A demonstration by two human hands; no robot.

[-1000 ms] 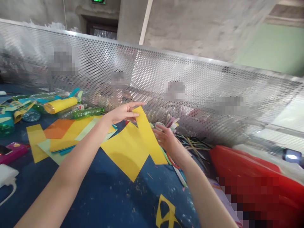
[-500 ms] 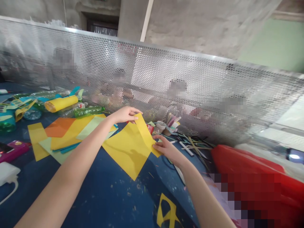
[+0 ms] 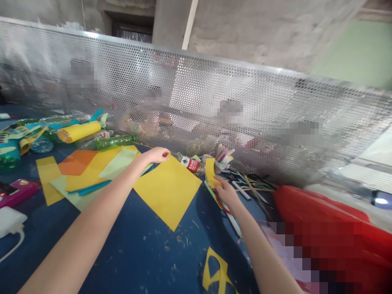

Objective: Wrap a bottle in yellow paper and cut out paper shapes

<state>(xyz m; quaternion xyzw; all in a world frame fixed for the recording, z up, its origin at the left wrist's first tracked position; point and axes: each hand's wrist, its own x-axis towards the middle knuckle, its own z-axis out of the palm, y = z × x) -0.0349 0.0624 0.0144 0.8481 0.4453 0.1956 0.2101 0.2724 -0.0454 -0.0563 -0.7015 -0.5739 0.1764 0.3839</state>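
A yellow sheet (image 3: 168, 192) of paper rests on the blue table with one corner toward me. At its far corner is my left hand (image 3: 157, 155), its fingers curled down and closed on the paper's edge; the fingertips are partly hidden. A small red thing shows beside those fingers. To the right, my right hand (image 3: 226, 192) pinches the lower end of a narrow yellow paper strip (image 3: 210, 171), which stands up and bends, apart from the sheet. Behind the sheet lies a bottle with a red and white label (image 3: 190, 163).
Coloured papers (image 3: 78, 162) and plastic bottles (image 3: 114, 142) lie on the left. Thin strips (image 3: 241, 190) are scattered at right, near a red bag (image 3: 318, 208). A cut yellow scrap (image 3: 217, 269) lies close to me. A perforated metal screen (image 3: 196, 94) borders the far edge; people are behind it.
The yellow strip has come away from the sheet and moved right with my right hand. My left hand has let go of the strip and moved slightly down and left.
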